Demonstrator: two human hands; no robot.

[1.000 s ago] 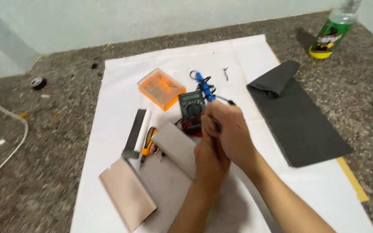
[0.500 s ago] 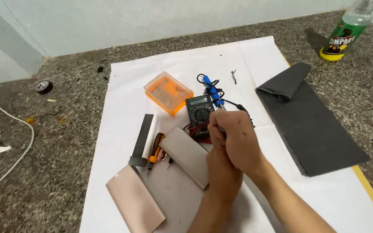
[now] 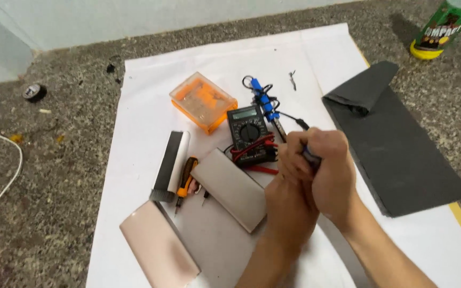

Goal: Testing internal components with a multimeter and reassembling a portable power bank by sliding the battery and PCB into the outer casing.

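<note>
White paper sheet (image 3: pixel 150 96) on a speckled grey floor (image 3: pixel 54 160), translucent orange box (image 3: pixel 203 101), black multimeter (image 3: pixel 249 133) with red leads (image 3: pixel 252 152), blue clips (image 3: pixel 262 98), dark grey sandpaper (image 3: pixel 401 154), beige-pink case (image 3: pixel 158 248).

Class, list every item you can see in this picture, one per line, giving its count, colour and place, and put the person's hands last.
white sheet: 1, white, spread over the speckled floor
orange box: 1, clear orange, upper middle of the sheet
multimeter: 1, black with red leads, right of the box
blue connectors: a cluster, blue, above the multimeter
grey case: 1, beige-grey, centre
pink case: 1, pale pink, lower left
screwdriver: 1, orange and black, left of the grey case
dark mat: 1, dark grey, right, top corner folded
bottle: 1, green, top right
tape roll: 1, dark, far left
left hand: closed, pressed against the right
right hand: closed on a small dark item
</note>
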